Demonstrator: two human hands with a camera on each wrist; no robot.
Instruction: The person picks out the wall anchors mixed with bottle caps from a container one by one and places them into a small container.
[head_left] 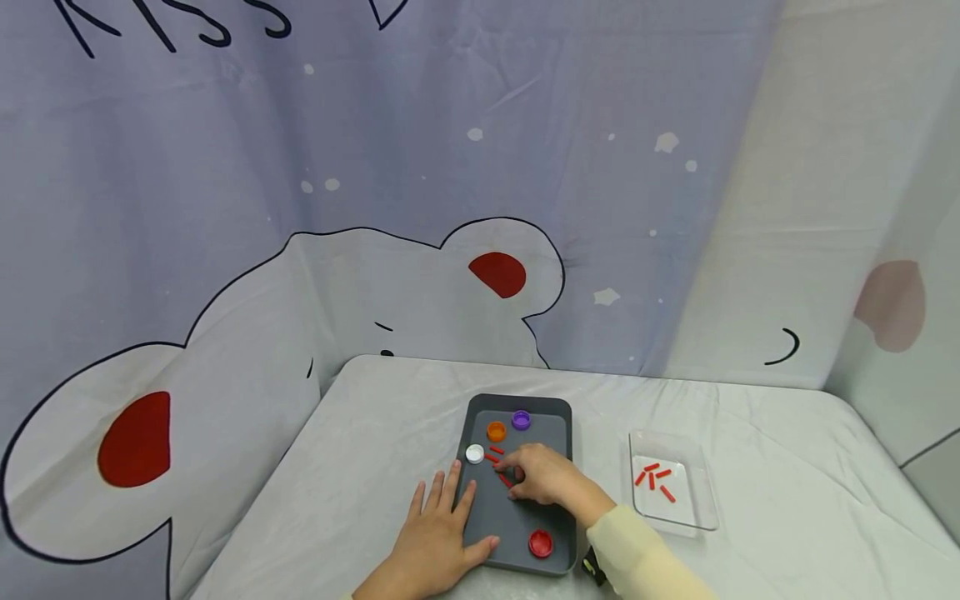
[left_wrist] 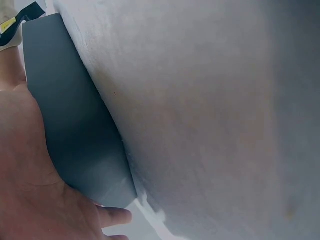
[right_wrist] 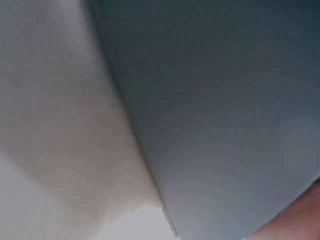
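Note:
A grey rectangular tray (head_left: 517, 525) lies on the white-covered surface, seen only from its side in both wrist views. Over its middle, my right hand (head_left: 551, 475) has thumb and index finger curled about a small red stick (head_left: 506, 481). Other red sticks (head_left: 497, 451) lie just beyond those fingertips, beside a white round cap (head_left: 475, 453). My left hand (head_left: 435, 537) spreads its fingers along the tray's left edge, the thumb reaching over the near left corner. In the left wrist view, the left palm (left_wrist: 30, 170) is against the tray's side (left_wrist: 75, 110).
An orange cap (head_left: 497, 431) and a purple cap (head_left: 521, 420) sit toward the tray's far end; a red cap (head_left: 541, 543) is near its front. Right of the tray, a clear plastic box (head_left: 701, 492) contains several red sticks (head_left: 652, 481). A printed curtain (head_left: 600, 208) hangs behind.

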